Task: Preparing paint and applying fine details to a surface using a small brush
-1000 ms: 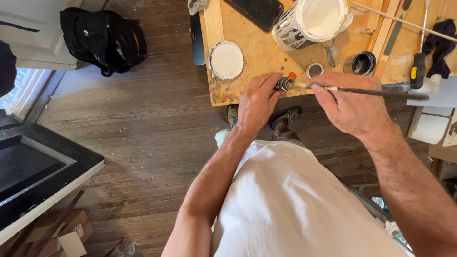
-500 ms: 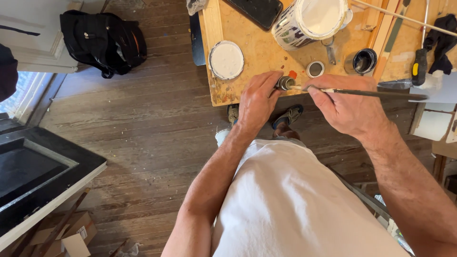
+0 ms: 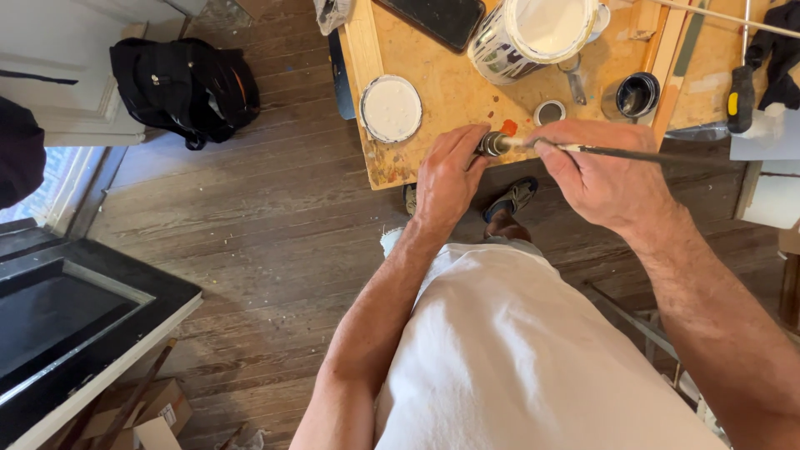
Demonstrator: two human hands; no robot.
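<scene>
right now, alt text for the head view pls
Seen from above, a person's left hand steadies a small dark pot on a plywood table while the right hand holds a thin brush to it, near an open white paint can.

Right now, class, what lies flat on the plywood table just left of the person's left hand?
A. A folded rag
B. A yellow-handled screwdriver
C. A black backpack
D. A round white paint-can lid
D: the round white paint-can lid lies flat on the plywood table, just left of the left hand.
</scene>
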